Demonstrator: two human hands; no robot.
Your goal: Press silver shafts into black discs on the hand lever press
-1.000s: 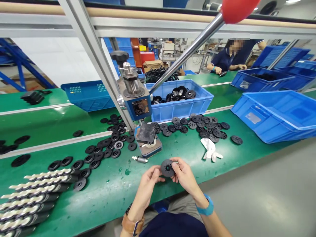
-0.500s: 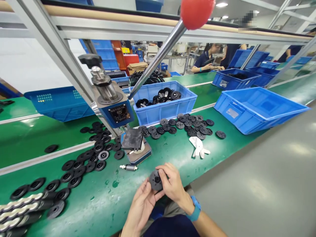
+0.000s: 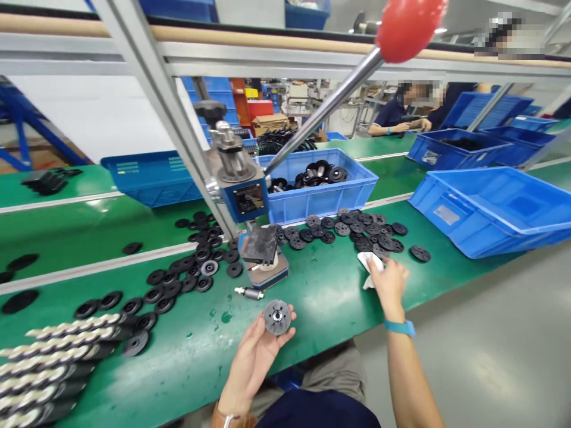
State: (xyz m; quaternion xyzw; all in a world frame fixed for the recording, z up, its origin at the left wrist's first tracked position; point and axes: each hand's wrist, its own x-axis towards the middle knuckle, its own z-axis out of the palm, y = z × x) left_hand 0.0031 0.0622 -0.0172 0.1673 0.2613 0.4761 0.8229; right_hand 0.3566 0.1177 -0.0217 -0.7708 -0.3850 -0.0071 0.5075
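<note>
My left hand [image 3: 259, 352] holds a round black plastic disc [image 3: 269, 324] by its edge, over the near side of the green table. The disc faces up and shows a ring of small holes and a shiny metal centre. To the right, my right hand [image 3: 391, 286] reaches down to a crumpled white cloth [image 3: 368, 260], with thumb and fingers closed on it. Just beyond the left hand lies a small grey roller with white ends [image 3: 250, 293]. The hand press [image 3: 243, 199] stands behind it, a black block [image 3: 260, 244] on its base.
Loose black discs [image 3: 361, 229] lie behind the cloth, and more [image 3: 172, 285] spread left of the press. A blue bin [image 3: 323, 199] holds black parts; another blue bin [image 3: 495, 208] stands right. Rows of white-topped black parts [image 3: 57, 356] lie near left. The press lever's red knob [image 3: 410, 27] juts overhead.
My right hand has let go of the disc and moved right to the white cloth. My left hand keeps the disc, its metal centre now showing. The view has shifted left.
</note>
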